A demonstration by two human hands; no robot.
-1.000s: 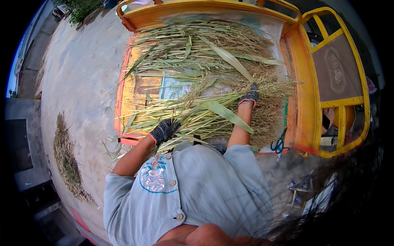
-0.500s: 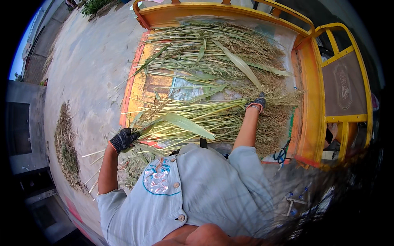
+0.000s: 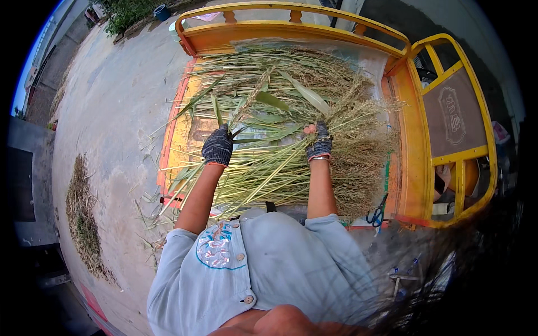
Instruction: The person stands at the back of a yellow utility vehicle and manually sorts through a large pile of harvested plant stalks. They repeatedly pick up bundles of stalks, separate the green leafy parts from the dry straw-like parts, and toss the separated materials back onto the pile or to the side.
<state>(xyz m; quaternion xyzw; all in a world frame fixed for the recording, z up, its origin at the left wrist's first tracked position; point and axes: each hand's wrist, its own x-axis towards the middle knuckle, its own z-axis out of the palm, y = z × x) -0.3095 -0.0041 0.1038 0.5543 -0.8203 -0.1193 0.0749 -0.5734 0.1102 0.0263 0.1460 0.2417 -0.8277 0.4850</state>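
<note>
Loose stalks [image 3: 252,182] lay along the near side of the cart bed [image 3: 178,144]; above its middle, the right hand [image 3: 319,143] had its fingers clenched round a stalk bunch [image 3: 288,152] below the seed heads [image 3: 356,111], the left hand's [image 3: 217,147] grasping a leafy stalk [image 3: 250,98]. Another stalk layer [image 3: 252,64] covered the bed's far side. Judged light, springy, prone to shedding: best gripped by bare stems.

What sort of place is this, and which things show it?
Likely an outdoor farmyard: cut, seed-headed stalks lie on a yellow-orange cart, a brownish plant heap sits on hard grey ground, and green bushes grow beyond.
</note>
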